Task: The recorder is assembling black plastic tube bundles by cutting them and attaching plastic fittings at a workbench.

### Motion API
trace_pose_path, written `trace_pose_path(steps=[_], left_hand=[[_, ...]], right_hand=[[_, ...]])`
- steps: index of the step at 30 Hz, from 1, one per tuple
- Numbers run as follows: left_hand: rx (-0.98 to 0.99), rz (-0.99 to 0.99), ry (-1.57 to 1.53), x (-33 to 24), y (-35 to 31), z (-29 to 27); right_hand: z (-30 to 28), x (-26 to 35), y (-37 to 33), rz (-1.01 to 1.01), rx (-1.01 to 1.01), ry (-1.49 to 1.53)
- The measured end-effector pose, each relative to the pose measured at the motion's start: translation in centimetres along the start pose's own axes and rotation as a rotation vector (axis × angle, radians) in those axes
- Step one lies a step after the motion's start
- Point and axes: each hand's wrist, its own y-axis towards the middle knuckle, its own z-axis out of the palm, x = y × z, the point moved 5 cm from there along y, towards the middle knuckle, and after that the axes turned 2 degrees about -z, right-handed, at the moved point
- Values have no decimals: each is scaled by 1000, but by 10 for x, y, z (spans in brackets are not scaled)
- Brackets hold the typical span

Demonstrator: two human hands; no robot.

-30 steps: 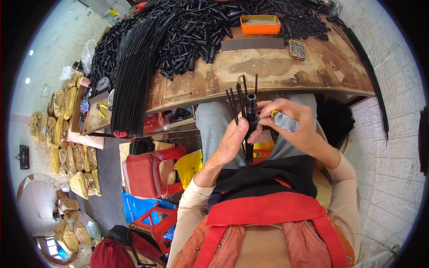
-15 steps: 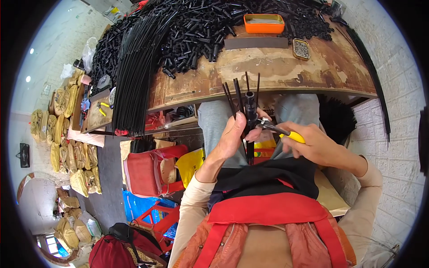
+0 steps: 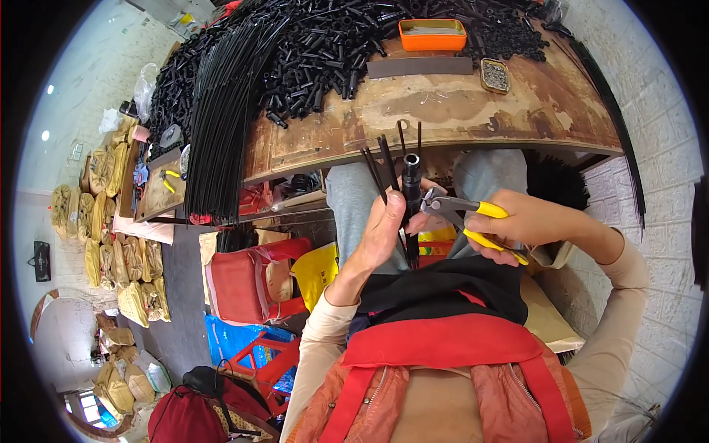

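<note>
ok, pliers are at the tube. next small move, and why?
Probably a gentle squeeze of the yellow-handled metal pliers in the right hand: their handles stand spread, and their tips are beside the black cylindrical tube that the left hand holds.

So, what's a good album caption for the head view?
Left hand gripping black rods, right hand holding yellow-handled pliers.

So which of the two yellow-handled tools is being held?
The pliers in the right hand, beside the black tube; the other tool lies untouched at far left.
</note>
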Motion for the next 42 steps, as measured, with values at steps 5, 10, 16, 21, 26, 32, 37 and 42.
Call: trace_pose_path(steps=[5, 10, 16, 21, 26, 32, 37, 42], left_hand=[[51, -41, -73, -1, 0, -4], [38, -41, -50, 0, 5, 7], [68, -11, -32, 1, 12, 8], [-215, 1, 88, -7, 9, -16], [-316, 120, 22, -10, 10, -28], [-637, 485, -26, -109, -24, -69], [-814, 762, -475, -144, -53, -88], [-796, 667, -959, -63, -20, -107]], right_hand=[[5, -3, -6, -132, -120, -123], [-7, 35, -35, -50, -243, -491], [-16, 36, -23, -141, -318, -707], [-21, 42, 10, -291, -356, -727], [-109, -17, 32, -384, -923, -965], [-137, -36, 21, -519, -1190, -1631], [18, -28, 52, -921, -47, -919], [-13, -19, 43, -1170, -507, -413]])
